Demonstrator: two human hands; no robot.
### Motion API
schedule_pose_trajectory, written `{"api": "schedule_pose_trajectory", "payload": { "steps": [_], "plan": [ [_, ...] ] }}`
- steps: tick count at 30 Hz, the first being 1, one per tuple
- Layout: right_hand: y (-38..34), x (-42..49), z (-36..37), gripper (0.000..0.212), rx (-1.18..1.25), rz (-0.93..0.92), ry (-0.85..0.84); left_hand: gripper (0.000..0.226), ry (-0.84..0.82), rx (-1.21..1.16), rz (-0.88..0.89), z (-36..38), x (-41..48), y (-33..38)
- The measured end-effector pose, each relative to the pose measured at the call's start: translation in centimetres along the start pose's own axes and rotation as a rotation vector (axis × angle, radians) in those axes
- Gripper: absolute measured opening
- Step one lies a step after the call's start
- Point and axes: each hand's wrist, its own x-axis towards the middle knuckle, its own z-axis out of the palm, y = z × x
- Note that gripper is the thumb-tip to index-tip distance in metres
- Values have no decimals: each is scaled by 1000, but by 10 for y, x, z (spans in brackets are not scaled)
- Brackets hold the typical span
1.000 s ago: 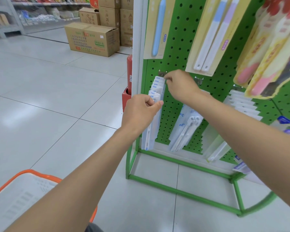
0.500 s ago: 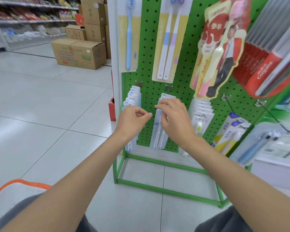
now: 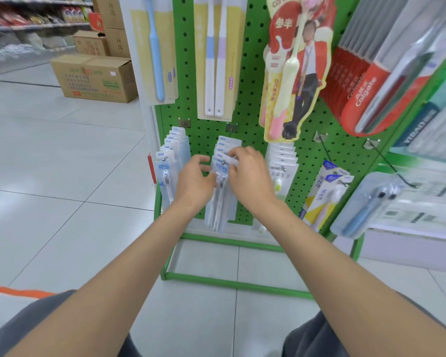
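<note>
Right at the centre, the middle stack (image 3: 228, 144) of toothbrush packs hangs from a thin metal hook (image 3: 223, 163) on the green perforated pegboard (image 3: 245, 81). Each pack is long, flat and narrow: a white-and-blue card under a clear, glossy plastic blister. The front pack (image 3: 220, 202) shows a grey-handled brush inside. The right hand (image 3: 250, 179) comes in from four o'clock, its fingers curled over the front pack's top edge beside the hook's ball tip, pinching the card. The left hand (image 3: 195, 181) comes in from seven o'clock, fingers bent and narrow, thumb against the pack's left edge; whether it truly grips, I cannot tell.

At nine o'clock of that stack hangs a left stack (image 3: 170, 161) of like packs, fanned along its own hook. At three o'clock hangs a paler right stack (image 3: 283, 161). The pegboard stands in a green metal tube frame (image 3: 237, 286) on a floor (image 3: 62, 176) of smooth, shiny pale tiles. At seven o'clock of the view shows the orange plastic rim of a basket (image 3: 16, 291); its contents are out of sight. At eleven o'clock a brown cardboard box (image 3: 95, 78) sits on the floor, flaps folded down.
</note>
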Motion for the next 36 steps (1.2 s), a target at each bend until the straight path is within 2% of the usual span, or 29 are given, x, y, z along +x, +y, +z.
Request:
{"api": "schedule_pose_trajectory", "payload": {
  "steps": [4,8,15,18,22,24,30,32,36],
  "plan": [
    [-2,0,-7,28,126,53,-3,36,13,-52,-49,3,-2,2],
    [-4,-3,-16,26,142,77,-17,38,-23,-17,-79,3,-7,0],
    [-5,-21,-29,20,239,146,-88,51,-255,-23,-140,-6,-24,-8],
    [1,-26,-35,18,333,203,-125,37,-348,-53,-135,-13,-34,-9],
    [9,-33,-41,12,448,210,-134,14,-382,45,-6,-23,-44,-15],
    [12,-37,-42,5,491,212,-140,20,-410,51,31,-24,-47,-20],
    [17,-38,-39,20,557,329,-171,26,-413,-67,-28,-23,-52,-19],
    [18,-37,-33,28,610,403,-246,29,-357,-146,-82,-24,-49,-16],
    [14,-43,-20,59,650,463,-480,28,-209,-350,-199,-30,-39,-10]
  ]
}}
